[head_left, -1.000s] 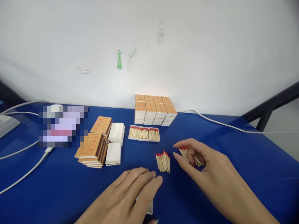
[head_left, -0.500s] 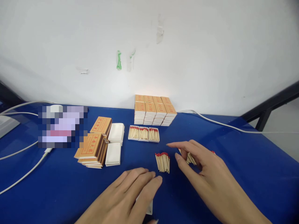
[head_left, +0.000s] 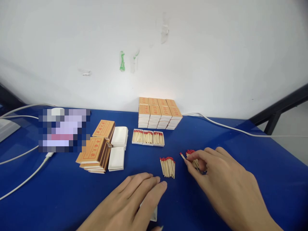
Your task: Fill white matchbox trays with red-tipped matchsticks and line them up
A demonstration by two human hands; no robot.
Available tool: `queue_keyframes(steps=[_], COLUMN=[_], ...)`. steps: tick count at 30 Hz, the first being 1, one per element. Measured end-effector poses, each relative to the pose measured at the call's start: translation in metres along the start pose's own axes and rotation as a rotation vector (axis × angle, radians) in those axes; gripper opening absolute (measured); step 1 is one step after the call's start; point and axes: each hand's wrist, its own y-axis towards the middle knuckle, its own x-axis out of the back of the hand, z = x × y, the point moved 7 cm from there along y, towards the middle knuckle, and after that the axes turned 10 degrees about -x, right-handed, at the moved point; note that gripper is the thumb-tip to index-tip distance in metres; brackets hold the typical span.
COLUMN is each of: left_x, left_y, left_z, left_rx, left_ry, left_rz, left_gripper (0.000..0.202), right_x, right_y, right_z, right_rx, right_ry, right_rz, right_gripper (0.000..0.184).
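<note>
My right hand [head_left: 218,175] pinches a single match [head_left: 182,156] by its wooden stick, red head pointing up and left. Under those fingers lies a loose pile of matches [head_left: 190,152], partly covered by the hand. To its left, a neat bunch of matches [head_left: 168,167] rests on the blue table, red heads away from me. My left hand [head_left: 134,199] is curved over a white matchbox tray [head_left: 154,215] near the front edge, with the fingers beyond it and the thumb on the near side. Most of that tray is hidden.
Three match-filled trays [head_left: 148,138] stand in a row before stacked matchboxes [head_left: 158,112] by the wall. On the left are orange matchbox sleeves [head_left: 96,150], white trays [head_left: 117,157], a blurred-out object [head_left: 67,128] and white cables [head_left: 29,178]. Another cable [head_left: 223,130] runs along the right.
My right hand has lowered and closed thumb and index finger on one match. More of the loose pile's red heads now show. My left hand has stayed in place.
</note>
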Motion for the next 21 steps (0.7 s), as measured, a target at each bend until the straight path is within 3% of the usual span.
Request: queue_keyframes(steps=[12,21], left_x=[0.000,0.003], left_y=[-0.001,0.004], left_z=[0.001,0.002], left_rx=[0.008,0.004], left_ry=[-0.011,-0.020], left_rz=[0.008,-0.019], left_gripper=[0.044,0.042], right_x=[-0.003,-0.008], right_y=[0.005,0.000], right_z=[-0.003,0.023], right_rx=[-0.108,-0.083], right_ry=[0.073,0.420], right_rz=[0.105,0.293], right_gripper=[0.036,0.031])
